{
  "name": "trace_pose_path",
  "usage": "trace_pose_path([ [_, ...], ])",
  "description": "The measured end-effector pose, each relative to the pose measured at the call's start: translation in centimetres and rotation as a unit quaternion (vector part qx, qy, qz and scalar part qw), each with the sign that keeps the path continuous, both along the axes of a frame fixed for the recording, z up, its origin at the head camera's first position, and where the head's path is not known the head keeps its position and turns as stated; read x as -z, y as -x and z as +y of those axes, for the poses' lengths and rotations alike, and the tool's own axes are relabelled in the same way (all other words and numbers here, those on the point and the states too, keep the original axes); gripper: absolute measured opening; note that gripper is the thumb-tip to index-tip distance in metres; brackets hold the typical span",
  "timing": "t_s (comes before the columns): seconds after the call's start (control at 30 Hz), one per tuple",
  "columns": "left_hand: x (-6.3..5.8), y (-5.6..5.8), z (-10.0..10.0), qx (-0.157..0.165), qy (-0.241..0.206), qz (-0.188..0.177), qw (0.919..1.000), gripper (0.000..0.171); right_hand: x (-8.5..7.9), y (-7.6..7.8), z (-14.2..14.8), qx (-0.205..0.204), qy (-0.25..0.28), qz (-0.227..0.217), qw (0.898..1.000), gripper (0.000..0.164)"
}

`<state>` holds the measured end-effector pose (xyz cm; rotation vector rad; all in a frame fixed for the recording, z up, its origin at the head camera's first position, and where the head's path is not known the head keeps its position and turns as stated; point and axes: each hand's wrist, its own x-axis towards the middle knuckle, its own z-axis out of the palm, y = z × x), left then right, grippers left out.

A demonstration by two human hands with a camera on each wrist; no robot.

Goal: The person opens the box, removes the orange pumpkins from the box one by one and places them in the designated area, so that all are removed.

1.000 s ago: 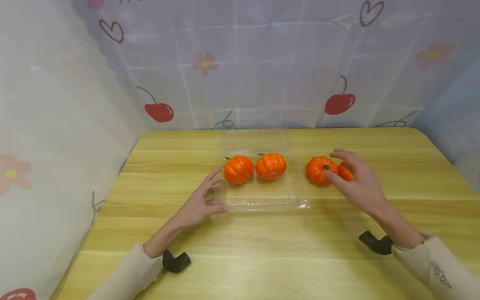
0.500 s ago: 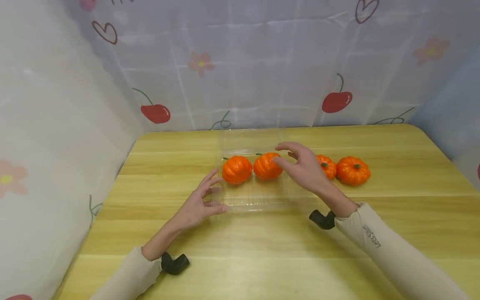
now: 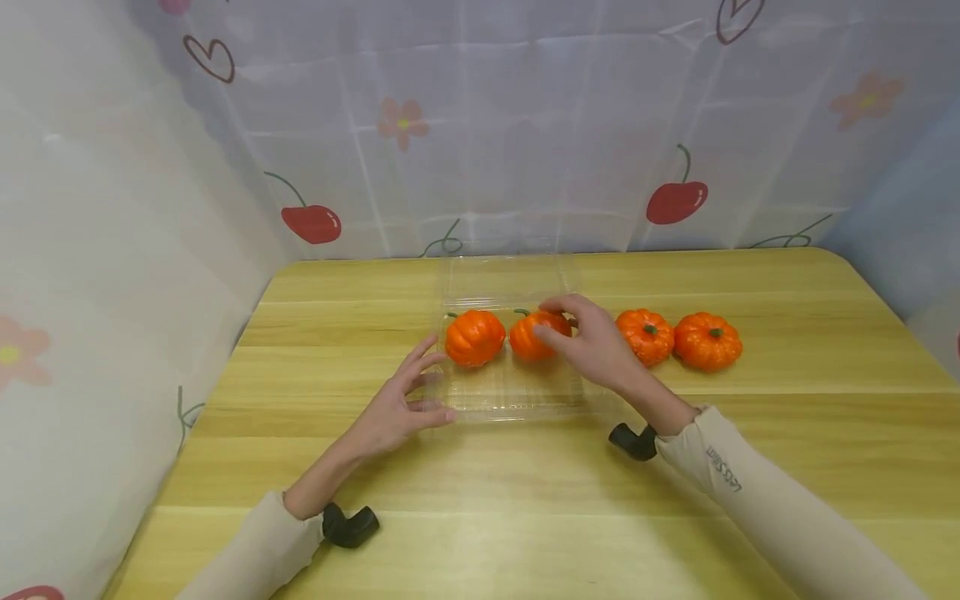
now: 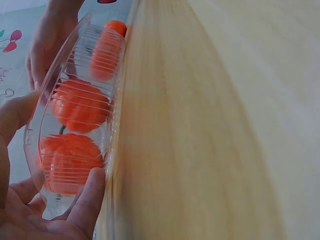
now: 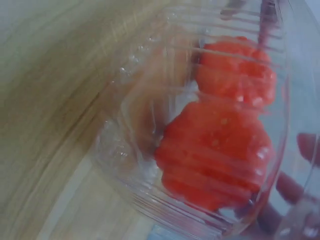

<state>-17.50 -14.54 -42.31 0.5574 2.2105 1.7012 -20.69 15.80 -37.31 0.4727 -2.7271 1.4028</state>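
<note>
A clear plastic clamshell container point(image 3: 517, 410) stands on the wooden table with its lid point(image 3: 501, 279) flipped back. Inside, side by side, lie a left orange pumpkin point(image 3: 475, 338) and a right pumpkin point(image 3: 528, 343), stems toward the back left. My left hand point(image 3: 386, 414) holds the container's left end, thumb at the front corner, fingers along the side; the left wrist view shows its fingers spread around the wall point(image 4: 30, 145). With thumb and fingers, my right hand point(image 3: 600, 350) grips the right pumpkin in the container from its right side and partly covers it.
Outside the container, to its right, a bumpy orange pumpkin point(image 3: 647, 340) and another pumpkin point(image 3: 708, 342) sit upright, side by side. Behind the table point(image 3: 480, 517) hangs a curtain point(image 3: 517, 142) with printed cherries and flowers.
My right hand has moved left from the pumpkins outside to the right pumpkin inside the container and lowered onto it. My left hand stays at the container.
</note>
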Motion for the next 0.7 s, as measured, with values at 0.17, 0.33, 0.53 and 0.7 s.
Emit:
trace_pose_path([
  [0.17, -0.1, -0.1, 0.0, -0.001, 0.002, 0.001, 1.0000, 0.085, 0.2, -0.5, -0.2, 0.014, -0.039, 0.029, 0.999, 0.035],
  [0.33, 0.0, -0.1, 0.0, -0.002, 0.001, -0.002, 1.0000, 0.087, 0.7, -0.9, -0.3, 0.030, -0.057, 0.029, 0.998, 0.033],
  [0.53, 0.1, -0.1, 0.0, 0.000, 0.000, -0.004, 1.0000, 0.088, 0.9, -1.3, 0.0, 0.028, -0.085, 0.011, 0.996, 0.046],
  [0.7, 0.1, 0.0, 0.1, 0.000, 0.002, -0.001, 1.0000, 0.087, 1.0, -1.4, 0.1, 0.003, -0.111, 0.011, 0.994, 0.058],
])
